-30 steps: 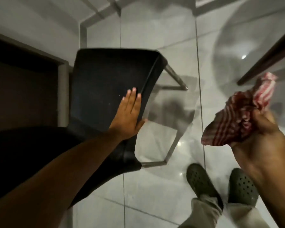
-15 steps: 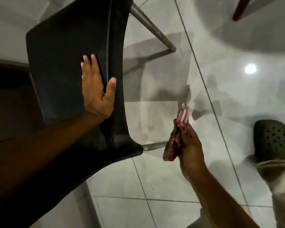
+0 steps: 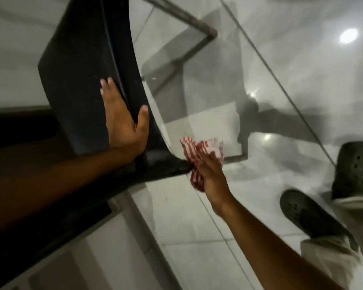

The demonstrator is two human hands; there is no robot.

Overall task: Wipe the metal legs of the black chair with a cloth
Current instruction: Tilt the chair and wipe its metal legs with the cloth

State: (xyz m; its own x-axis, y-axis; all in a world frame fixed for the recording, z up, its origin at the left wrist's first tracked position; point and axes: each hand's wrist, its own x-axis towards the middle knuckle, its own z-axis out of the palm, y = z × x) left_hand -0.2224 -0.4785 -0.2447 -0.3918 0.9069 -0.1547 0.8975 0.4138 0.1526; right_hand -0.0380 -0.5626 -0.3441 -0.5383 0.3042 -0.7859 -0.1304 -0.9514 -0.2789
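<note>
The black chair (image 3: 80, 65) fills the upper left, seen from above. My left hand (image 3: 124, 122) lies flat on its seat edge, thumb hooked over the rim. My right hand (image 3: 212, 174) grips a red and white striped cloth (image 3: 199, 151) and presses it around the near metal leg (image 3: 235, 158), right where the leg leaves the seat corner. Only the leg's short end shows past the cloth. A second metal leg (image 3: 187, 16) slants away at the top, ending on the floor.
Glossy white floor tiles (image 3: 187, 227) reflect a ceiling light (image 3: 348, 35). My two dark perforated clogs (image 3: 356, 166) stand at the right edge. A dark doorway or panel (image 3: 19, 126) lies to the left behind the chair.
My right hand has moved left with the cloth and closed it around the near leg at the seat corner. The view has dropped closer to the chair; my left hand stays on the seat.
</note>
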